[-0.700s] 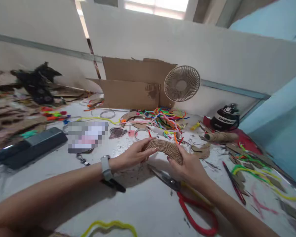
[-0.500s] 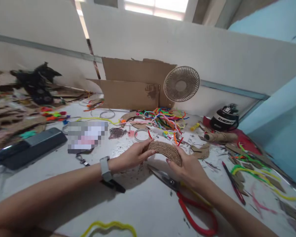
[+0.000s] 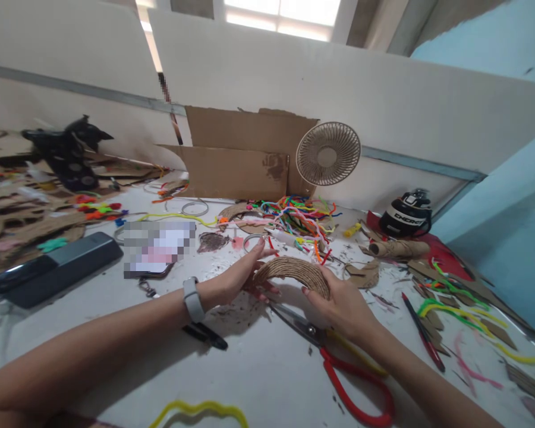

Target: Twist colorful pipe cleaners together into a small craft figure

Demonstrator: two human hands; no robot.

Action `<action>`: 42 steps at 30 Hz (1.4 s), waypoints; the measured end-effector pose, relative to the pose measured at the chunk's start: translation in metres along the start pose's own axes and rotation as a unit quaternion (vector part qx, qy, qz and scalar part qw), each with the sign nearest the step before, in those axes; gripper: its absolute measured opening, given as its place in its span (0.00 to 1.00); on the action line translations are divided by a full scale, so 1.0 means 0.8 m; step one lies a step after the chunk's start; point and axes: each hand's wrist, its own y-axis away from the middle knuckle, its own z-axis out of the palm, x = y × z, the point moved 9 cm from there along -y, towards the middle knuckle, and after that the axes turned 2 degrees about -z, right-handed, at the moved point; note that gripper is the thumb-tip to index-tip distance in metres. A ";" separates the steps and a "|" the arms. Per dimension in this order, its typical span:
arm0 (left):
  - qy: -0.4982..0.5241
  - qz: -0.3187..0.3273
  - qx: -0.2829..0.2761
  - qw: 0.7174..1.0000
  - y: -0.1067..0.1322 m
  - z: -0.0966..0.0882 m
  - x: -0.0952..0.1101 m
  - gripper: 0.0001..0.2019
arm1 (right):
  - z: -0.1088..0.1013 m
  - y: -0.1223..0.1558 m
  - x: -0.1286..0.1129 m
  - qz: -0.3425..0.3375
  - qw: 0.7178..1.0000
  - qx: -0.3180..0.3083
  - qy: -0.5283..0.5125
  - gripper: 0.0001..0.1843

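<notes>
A curved brown arch [image 3: 296, 268], ridged lengthwise like rows of twine, is held just above the white table. My right hand [image 3: 332, 297] grips its right end, thumb in front and fingers behind. At the left end, my left hand [image 3: 245, 276] has its fingers spread, some raised and some below the arch; whether it touches that end I cannot tell. Scissors with red handles [image 3: 356, 410] lie below the arch, their blades partly under my right hand. A dark pen-like object [image 3: 211, 337] lies below my left wrist.
Behind my hands are a pile of coloured pipe cleaners [image 3: 294, 214] and a small round fan [image 3: 327, 154]. A phone [image 3: 156, 255] and a dark case [image 3: 62, 267] lie left. On the right are a red pen [image 3: 421, 333], cardboard scraps and a black jug [image 3: 405, 214].
My left hand has loosened its pinch on the arch's left end, spread its fingers and shifted slightly left. My right hand keeps its hold.
</notes>
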 end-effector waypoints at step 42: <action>-0.364 0.224 0.101 0.898 0.012 -0.008 0.032 0.19 | -0.022 -0.003 0.010 0.015 0.998 0.052 -0.011 0.27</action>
